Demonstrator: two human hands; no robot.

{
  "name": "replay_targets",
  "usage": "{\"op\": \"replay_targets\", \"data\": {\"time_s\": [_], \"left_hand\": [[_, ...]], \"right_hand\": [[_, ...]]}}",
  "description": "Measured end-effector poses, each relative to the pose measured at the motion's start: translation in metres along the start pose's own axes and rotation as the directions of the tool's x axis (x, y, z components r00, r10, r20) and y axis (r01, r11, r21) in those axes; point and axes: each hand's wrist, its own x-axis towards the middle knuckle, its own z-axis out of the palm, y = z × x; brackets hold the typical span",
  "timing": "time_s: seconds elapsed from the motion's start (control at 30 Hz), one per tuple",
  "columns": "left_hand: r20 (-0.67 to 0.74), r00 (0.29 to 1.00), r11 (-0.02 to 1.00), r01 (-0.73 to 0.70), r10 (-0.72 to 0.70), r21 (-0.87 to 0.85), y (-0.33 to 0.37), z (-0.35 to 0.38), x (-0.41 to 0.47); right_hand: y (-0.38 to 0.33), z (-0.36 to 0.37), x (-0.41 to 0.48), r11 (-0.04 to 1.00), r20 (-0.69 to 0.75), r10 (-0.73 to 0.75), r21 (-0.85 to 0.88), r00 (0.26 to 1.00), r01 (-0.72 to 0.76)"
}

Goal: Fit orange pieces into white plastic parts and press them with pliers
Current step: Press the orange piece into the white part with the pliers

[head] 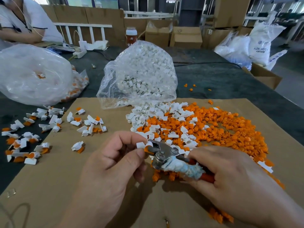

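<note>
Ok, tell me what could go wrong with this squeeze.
1. The left hand pinches the small white plastic part right at the nose of the tape-wrapped, red-handled metal pliers; its fingertips could get nipped.
2. The orange plastic piece shows only at the part's lower edge; it may seat crooked if the part tilts.
3. The right hand, gripping the handles, sits among loose orange pieces, which it could scatter.

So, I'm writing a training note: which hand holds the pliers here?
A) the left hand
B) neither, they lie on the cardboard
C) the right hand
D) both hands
C: the right hand grips the handles of the pliers, while the left hand pinches a white part at their jaws.
</note>
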Motion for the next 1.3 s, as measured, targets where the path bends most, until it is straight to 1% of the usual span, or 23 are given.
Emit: {"op": "replay_targets", "data": {"time_s": [0.1, 0.2, 0.23, 0.3, 0.37, 0.43, 0.5, 0.57, 0.67, 0.73, 0.8, 0.87, 0.9, 0.97, 1.0, 1.07, 1.1, 1.13, 1.2, 1.23, 1.3], "left_hand": [[-0.02, 1.0, 1.0, 0.001, -0.001, 0.014, 0.003, 0.0, 0.0], [-0.087, 0.996, 0.996, 0.015, -0.007, 0.093, 0.003, 0.002, 0.0], [-0.12, 0.992, 0.993, 0.045, -0.032, 0.107, 0.003, 0.001, 0.001], [-0.178, 0.977, 0.988, 0.132, -0.116, 0.083, 0.005, 0.001, 0.003], [-0.156, 0.963, 0.969, 0.234, -0.22, 0.08, 0.007, 0.002, 0.004], [-0.086, 0.947, 0.94, 0.318, -0.309, 0.126, 0.008, 0.007, 0.002], [-0.032, 0.935, 0.917, 0.353, -0.354, 0.184, 0.007, 0.013, -0.001], [-0.01, 0.927, 0.906, 0.368, -0.374, 0.211, 0.007, 0.018, -0.004], [-0.014, 0.919, 0.888, 0.384, -0.394, 0.252, 0.008, 0.021, -0.006], [-0.019, 0.915, 0.883, 0.395, -0.404, 0.254, 0.008, 0.022, -0.007], [-0.033, 0.905, 0.87, 0.418, -0.425, 0.26, 0.009, 0.023, -0.008], [-0.03, 0.904, 0.868, 0.418, -0.426, 0.27, 0.009, 0.025, -0.011], [-0.023, 0.911, 0.872, 0.4, -0.411, 0.28, 0.008, 0.026, -0.012], [-0.009, 0.937, 0.889, 0.333, -0.348, 0.315, 0.006, 0.028, -0.016], [0.004, 0.951, 0.893, 0.288, -0.308, 0.346, 0.006, 0.029, -0.017], [0.042, 0.971, 0.898, 0.199, -0.234, 0.393, 0.007, 0.03, -0.019], [0.054, 0.978, 0.906, 0.164, -0.201, 0.391, 0.007, 0.029, -0.021], [0.063, 0.98, 0.928, 0.158, -0.19, 0.337, 0.007, 0.028, -0.022], [0.078, 0.969, 0.956, 0.214, -0.233, 0.199, 0.007, 0.026, -0.02], [0.081, 0.967, 0.961, 0.227, -0.242, 0.155, 0.006, 0.024, -0.02], [0.141, 0.948, 0.957, 0.274, -0.286, 0.1, 0.005, 0.02, -0.017]], "right_hand": [[-0.003, 0.003, 0.002, 1.0, -0.054, 0.012, -0.01, 0.998, -0.012], [0.001, 0.007, 0.001, 0.999, -0.06, 0.032, 0.044, 0.998, -0.03], [0.003, 0.007, 0.001, 0.999, -0.064, 0.034, 0.037, 0.997, -0.032], [0.009, 0.009, 0.002, 0.998, -0.09, 0.051, -0.02, 0.995, -0.053], [0.015, 0.014, 0.004, 0.989, -0.137, 0.079, -0.113, 0.987, -0.095], [0.019, 0.018, 0.006, 0.967, -0.172, 0.109, -0.21, 0.979, -0.145], [0.021, 0.02, 0.007, 0.943, -0.178, 0.131, -0.282, 0.975, -0.179], [0.022, 0.021, 0.008, 0.934, -0.163, 0.151, -0.299, 0.975, -0.194], [0.024, 0.021, 0.011, 0.94, -0.124, 0.173, -0.274, 0.977, -0.202], [0.023, 0.02, 0.01, 0.946, -0.156, 0.164, -0.256, 0.974, -0.201], [0.017, 0.018, 0.008, 0.97, -0.208, 0.124, -0.179, 0.97, -0.162], [0.006, 0.016, 0.007, 0.997, -0.223, 0.039, -0.053, 0.974, -0.052], [0.0, 0.017, 0.007, 0.999, -0.208, -0.025, -0.026, 0.978, 0.02], [-0.009, 0.02, 0.01, 0.989, -0.173, -0.144, -0.061, 0.974, 0.136], [-0.011, 0.021, 0.011, 0.985, -0.157, -0.167, -0.075, 0.973, 0.157], [-0.012, 0.02, 0.011, 0.988, -0.141, -0.153, -0.052, 0.978, 0.147], [-0.011, 0.02, 0.01, 0.989, -0.144, -0.143, -0.04, 0.979, 0.139], [-0.011, 0.02, 0.01, 0.991, -0.148, -0.135, -0.034, 0.98, 0.132], [-0.011, 0.021, 0.009, 0.99, -0.165, -0.142, -0.026, 0.976, 0.14], [-0.011, 0.022, 0.009, 0.989, -0.176, -0.149, -0.018, 0.973, 0.149], [-0.012, 0.022, 0.008, 0.988, -0.194, -0.151, 0.012, 0.969, 0.156]]}}
